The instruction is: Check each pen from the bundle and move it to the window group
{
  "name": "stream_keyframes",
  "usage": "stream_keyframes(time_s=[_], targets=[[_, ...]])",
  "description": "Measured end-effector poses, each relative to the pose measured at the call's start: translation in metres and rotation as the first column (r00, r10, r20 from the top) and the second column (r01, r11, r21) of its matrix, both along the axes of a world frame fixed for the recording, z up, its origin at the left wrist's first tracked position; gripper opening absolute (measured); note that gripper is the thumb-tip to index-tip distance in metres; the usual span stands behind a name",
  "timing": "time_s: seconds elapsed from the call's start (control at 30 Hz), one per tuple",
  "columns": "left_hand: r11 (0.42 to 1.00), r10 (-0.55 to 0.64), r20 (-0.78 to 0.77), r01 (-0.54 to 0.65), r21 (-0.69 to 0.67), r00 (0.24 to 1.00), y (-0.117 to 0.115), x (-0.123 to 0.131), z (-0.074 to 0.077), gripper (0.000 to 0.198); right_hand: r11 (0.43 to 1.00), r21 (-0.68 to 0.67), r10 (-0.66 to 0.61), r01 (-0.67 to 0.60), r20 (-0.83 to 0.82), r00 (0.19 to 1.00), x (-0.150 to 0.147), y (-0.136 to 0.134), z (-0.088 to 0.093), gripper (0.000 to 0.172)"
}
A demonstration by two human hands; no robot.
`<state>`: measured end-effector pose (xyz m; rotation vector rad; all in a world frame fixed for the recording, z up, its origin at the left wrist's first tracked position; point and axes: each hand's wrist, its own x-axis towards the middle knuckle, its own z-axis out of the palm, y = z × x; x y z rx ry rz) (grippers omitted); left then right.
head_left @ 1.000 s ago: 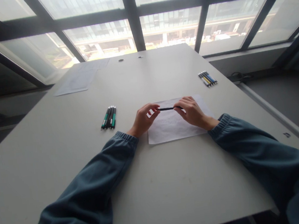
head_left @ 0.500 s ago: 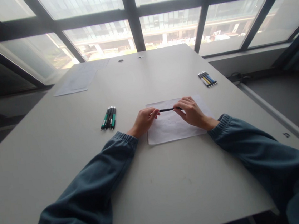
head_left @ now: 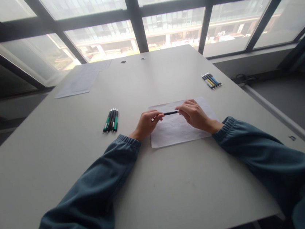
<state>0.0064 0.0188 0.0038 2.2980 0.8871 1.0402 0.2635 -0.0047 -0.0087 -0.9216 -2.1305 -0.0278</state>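
Between my two hands a dark, slim pen [head_left: 171,112] lies nearly level, held above a sheet of white paper [head_left: 180,131]. My left hand [head_left: 149,123] pinches its left end between thumb and fingers. At its right end my right hand [head_left: 192,114] grips it with thumb and fingertips. Fingers cover both ends of the pen. To the left of my left hand, several black-and-green pens [head_left: 110,121] lie side by side on the white table [head_left: 151,202].
Another row of pens [head_left: 212,81], with white, yellow and blue parts, lies near the table's right edge. More paper sheets [head_left: 78,82] are spread at the far left. Round cable holes [head_left: 123,62] sit near the far edge, before the windows.
The pen has shifted slightly within my fingers, and my right fingertips sit a little further left on it. Both arms and the other pens stay in place.
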Motion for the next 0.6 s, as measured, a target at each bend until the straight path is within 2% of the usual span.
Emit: stream_keyframes(time_s=[0.17, 0.27, 0.4, 0.5, 0.6], targets=[[1.000, 0.013, 0.015, -0.013, -0.004, 1.000, -0.002, 0.000, 0.000, 0.044, 1.000, -0.019, -0.007, 0.007, -0.012, 1.000, 0.000, 0.000, 0.001, 0.025], [0.997, 0.064, 0.062, -0.061, -0.043, 0.996, 0.000, 0.001, -0.002, 0.039, 0.999, -0.007, -0.042, 0.042, -0.032, 0.999, 0.001, -0.001, 0.001, 0.023], [0.977, 0.170, 0.198, -0.139, -0.161, 0.965, 0.010, -0.001, -0.009, 0.040, 0.994, -0.010, -0.112, 0.111, -0.121, 0.986, 0.003, 0.000, -0.001, 0.024], [0.956, 0.216, 0.326, -0.131, -0.263, 0.921, 0.017, -0.003, -0.012, 0.044, 0.986, -0.008, -0.166, 0.167, -0.196, 0.966, 0.004, 0.002, -0.004, 0.023], [0.942, 0.252, 0.400, -0.128, -0.312, 0.881, 0.021, -0.005, -0.013, 0.046, 0.981, 0.001, -0.191, 0.195, -0.196, 0.962, 0.005, 0.003, -0.006, 0.022]])
